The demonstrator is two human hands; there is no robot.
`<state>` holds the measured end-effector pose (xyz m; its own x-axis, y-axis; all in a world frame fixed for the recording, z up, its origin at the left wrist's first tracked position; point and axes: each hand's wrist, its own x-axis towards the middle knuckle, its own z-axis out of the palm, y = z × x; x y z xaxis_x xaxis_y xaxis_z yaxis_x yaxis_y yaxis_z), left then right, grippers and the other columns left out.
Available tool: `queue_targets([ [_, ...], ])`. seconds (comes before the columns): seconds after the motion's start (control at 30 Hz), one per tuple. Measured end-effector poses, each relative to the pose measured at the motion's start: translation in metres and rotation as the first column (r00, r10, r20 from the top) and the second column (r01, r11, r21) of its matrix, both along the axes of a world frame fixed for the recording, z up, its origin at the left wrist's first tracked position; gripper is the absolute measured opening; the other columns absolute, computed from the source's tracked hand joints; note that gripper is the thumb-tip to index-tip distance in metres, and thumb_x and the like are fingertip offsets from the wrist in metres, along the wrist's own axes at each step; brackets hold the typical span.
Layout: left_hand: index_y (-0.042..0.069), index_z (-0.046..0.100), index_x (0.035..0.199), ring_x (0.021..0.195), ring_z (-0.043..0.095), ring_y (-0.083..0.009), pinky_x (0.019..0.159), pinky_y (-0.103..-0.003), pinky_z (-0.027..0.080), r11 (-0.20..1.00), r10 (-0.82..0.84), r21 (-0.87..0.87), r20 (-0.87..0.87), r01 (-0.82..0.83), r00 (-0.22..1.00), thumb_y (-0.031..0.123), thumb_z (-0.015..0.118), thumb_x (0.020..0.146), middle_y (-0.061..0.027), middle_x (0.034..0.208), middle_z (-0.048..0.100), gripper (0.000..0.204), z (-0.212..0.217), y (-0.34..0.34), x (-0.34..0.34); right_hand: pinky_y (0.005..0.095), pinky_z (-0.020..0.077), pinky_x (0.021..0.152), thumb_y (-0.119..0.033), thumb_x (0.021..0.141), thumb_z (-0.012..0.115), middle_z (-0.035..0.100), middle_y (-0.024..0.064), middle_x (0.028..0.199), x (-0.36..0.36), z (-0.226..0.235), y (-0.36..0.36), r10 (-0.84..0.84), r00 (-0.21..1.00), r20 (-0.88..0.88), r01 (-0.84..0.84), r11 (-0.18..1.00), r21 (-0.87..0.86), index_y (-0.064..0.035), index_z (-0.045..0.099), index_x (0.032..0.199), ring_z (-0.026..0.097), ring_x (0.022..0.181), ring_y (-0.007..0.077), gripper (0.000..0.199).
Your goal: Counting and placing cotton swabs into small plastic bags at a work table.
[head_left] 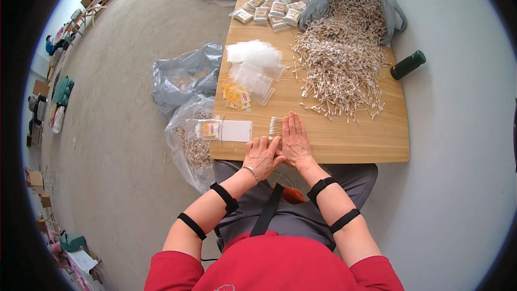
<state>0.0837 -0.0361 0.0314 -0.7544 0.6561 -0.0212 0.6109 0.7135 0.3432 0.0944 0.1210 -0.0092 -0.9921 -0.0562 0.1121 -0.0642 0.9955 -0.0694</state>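
A small row of cotton swabs [276, 126] lies side by side near the front edge of the wooden table. My right hand [295, 141] rests flat against its right side, fingers straight and together, covering part of it. At the row's near end is my left hand [262, 157], its fingers spread and slightly bent, the fingertips close to my right hand. To the left lies a clear packet of swabs [208, 129] with a yellow card inside, overhanging the table edge. Beside the packet is a blank white rectangle [237, 131].
A large heap of loose swabs [344, 64] spills from a grey plastic bag [396, 13]. Clear bags [253, 56], yellow cards [235, 94] and filled packets [277, 9] lie farther back. A dark green bottle [407, 65] is at the right edge; a plastic sack [180, 140] of swabs stands left.
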Motion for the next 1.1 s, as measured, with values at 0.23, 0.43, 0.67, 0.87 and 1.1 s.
queue_targets([
  [0.23,0.014,0.034,0.14,0.104,0.043,-0.0283,0.09,-0.042,0.03,0.999,0.037,-0.013,0.086,-0.036,0.996,0.052,0.055,0.083,-0.012,0.107,0.047,0.071,-0.001,0.005,-0.006,0.0441,0.009,0.115,-0.048,0.079,0.053,0.011,0.0246,0.15,0.0,0.0,0.001,0.022,1.0,0.017,-0.02,0.994,-0.107,0.009,0.012,0.142,0.008,0.142,0.035,0.094],
  [0.43,0.013,0.035,0.139,0.103,0.043,-0.0294,0.09,-0.042,0.029,1.0,0.003,-0.013,0.031,-0.003,1.0,0.053,0.055,0.083,-0.0125,0.108,0.047,0.072,-0.004,0.004,-0.008,0.0443,0.0088,0.115,-0.041,0.082,0.051,0.011,0.0247,0.15,-0.001,-0.001,0.0,0.012,1.0,0.009,-0.011,0.998,-0.057,0.009,0.012,0.142,0.008,0.142,0.0352,0.087],
  [0.67,0.013,0.033,0.14,0.102,0.044,-0.0293,0.089,-0.042,0.031,1.0,0.009,0.005,0.038,-0.009,0.999,0.052,0.056,0.083,-0.0124,0.107,0.047,0.073,-0.006,0.005,-0.01,0.0439,0.0089,0.115,-0.043,0.082,0.051,0.011,0.0244,0.15,-0.001,0.0,-0.001,0.007,1.0,-0.013,-0.008,0.999,-0.05,0.0084,0.011,0.142,0.008,0.141,0.0356,0.089],
  [0.87,0.013,0.032,0.14,0.101,0.045,-0.0294,0.089,-0.043,0.032,0.999,0.028,-0.043,0.094,-0.024,0.995,0.053,0.055,0.083,-0.0125,0.106,0.048,0.074,0.001,0.01,-0.014,0.0425,0.0063,0.116,-0.058,0.078,0.051,0.01,0.0241,0.151,0.001,0.009,0.0,0.012,0.998,0.065,-0.011,1.0,-0.004,0.0082,0.011,0.142,0.007,0.142,0.0345,0.1],
  [1.1,0.011,0.032,0.141,0.101,0.049,-0.0271,0.087,-0.041,0.035,0.997,0.024,-0.074,0.068,-0.019,0.997,0.056,0.052,0.084,-0.0114,0.107,0.052,0.076,0.003,0.011,-0.017,0.0427,0.0076,0.115,-0.051,0.077,0.054,0.01,0.0244,0.15,0.001,0.009,-0.001,0.008,0.998,0.058,-0.006,0.999,-0.042,0.0079,0.01,0.143,0.007,0.142,0.0352,0.099],
])
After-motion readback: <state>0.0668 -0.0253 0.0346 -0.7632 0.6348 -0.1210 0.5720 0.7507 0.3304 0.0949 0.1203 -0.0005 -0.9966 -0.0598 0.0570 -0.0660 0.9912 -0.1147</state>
